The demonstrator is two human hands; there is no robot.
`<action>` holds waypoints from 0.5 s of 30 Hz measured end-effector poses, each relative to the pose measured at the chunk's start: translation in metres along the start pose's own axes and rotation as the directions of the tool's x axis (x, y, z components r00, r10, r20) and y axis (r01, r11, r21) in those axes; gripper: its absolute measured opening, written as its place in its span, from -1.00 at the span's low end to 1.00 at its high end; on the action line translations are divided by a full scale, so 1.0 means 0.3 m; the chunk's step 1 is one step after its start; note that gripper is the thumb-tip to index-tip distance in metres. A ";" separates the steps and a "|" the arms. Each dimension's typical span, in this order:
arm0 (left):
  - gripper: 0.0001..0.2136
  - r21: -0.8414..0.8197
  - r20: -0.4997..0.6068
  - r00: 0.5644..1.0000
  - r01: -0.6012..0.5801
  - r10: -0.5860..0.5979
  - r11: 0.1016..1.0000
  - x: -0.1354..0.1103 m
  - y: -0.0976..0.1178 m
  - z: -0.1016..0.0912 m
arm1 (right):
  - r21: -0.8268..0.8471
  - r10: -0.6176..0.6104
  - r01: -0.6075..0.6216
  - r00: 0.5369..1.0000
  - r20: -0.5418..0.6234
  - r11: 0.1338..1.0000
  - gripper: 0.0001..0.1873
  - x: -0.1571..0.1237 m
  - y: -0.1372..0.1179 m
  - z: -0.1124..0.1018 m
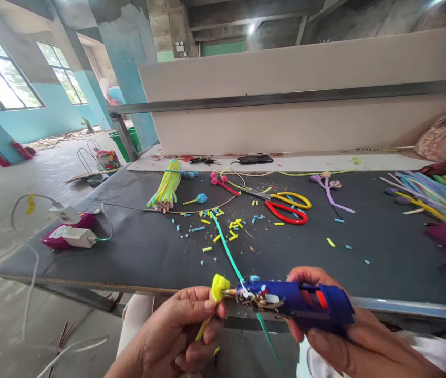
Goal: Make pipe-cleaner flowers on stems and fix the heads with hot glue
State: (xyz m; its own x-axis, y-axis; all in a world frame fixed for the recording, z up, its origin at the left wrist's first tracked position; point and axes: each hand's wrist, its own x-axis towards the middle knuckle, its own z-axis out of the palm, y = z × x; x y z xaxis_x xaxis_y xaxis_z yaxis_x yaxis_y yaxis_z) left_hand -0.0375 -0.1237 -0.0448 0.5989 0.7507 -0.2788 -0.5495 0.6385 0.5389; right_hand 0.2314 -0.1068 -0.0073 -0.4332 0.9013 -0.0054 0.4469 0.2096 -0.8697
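Viewed remotely, I have the yellow tuft (219, 287) at the near edge of the table (128, 262), left of centre, its right side meeting the metal nozzle (229, 293) of the blue glue gun (297, 302); I cannot make out the exact contact point. Judgement: hold the tuft steady, rest the nozzle lightly, let out only a small bead, and mind the fingertips, since the tip is probably hot. Left hand (185, 323): thumb and forefinger closed in a pinch just below the tuft, other fingers curled, stem (204, 328) running down between them. Right hand (364, 336): closed around the gun's rear body, barrel nearly level and pointing left; trigger pressure, cannot tell. Farther out, a teal strand (228, 252) passes behind the gun; yellow and blue scraps (236, 223), then scissors (269, 196), lie beyond.
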 end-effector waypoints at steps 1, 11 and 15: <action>-0.82 0.006 -0.005 1.000 -0.003 0.003 1.000 0.000 -0.001 -0.001 | -0.003 0.018 -0.018 1.000 -0.013 1.000 -0.58 -0.003 0.006 -0.001; -0.85 0.140 -0.107 0.993 -0.035 0.050 0.989 -0.010 -0.010 -0.002 | 0.221 0.171 -0.165 0.985 -0.009 0.961 -0.48 0.011 0.000 0.003; -0.84 0.254 -0.251 0.961 -0.048 0.114 0.966 -0.004 -0.006 0.011 | 0.313 0.205 -0.192 0.979 -0.009 0.930 -0.54 0.069 -0.013 -0.058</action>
State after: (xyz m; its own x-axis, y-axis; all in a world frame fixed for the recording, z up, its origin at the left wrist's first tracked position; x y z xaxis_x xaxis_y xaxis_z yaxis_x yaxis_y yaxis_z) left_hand -0.0355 -0.1262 -0.0428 0.3671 0.8368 -0.4062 -0.4112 0.5377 0.7361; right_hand 0.2343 -0.0822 0.0046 -0.3258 0.9283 -0.1791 0.2537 -0.0967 -0.9624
